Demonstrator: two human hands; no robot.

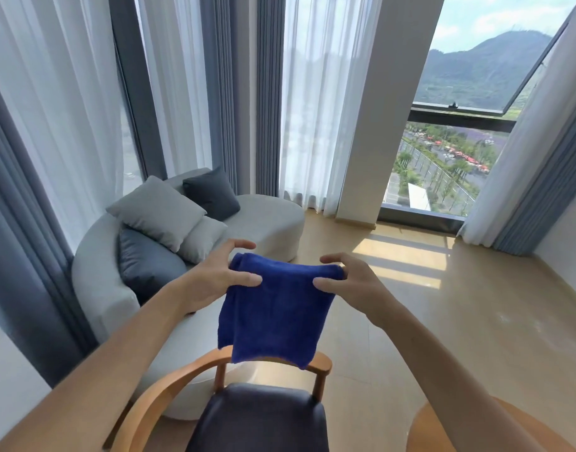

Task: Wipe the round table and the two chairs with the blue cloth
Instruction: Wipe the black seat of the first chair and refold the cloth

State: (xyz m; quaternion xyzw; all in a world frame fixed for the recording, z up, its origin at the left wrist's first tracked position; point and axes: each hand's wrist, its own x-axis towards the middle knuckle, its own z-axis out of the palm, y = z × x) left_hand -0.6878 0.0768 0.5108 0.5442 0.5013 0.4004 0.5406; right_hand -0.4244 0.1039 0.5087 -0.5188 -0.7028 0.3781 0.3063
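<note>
Blue cloth (pixel 273 308) pinched at its top corners by left hand (pixel 214 278) and right hand (pixel 348 282), hanging above near wooden chair (pixel 257 415).

Open floor (pixel 443 321) right of the chair (pixel 257 415); sofa (pixel 263 223) close behind its curved backrest.

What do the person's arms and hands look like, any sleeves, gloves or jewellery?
Both forearms are bare as far as the picture shows, with no sleeves in view. The left hand and right hand wear no gloves. No watch, bracelet or ring shows on either wrist or on the fingers.
</note>
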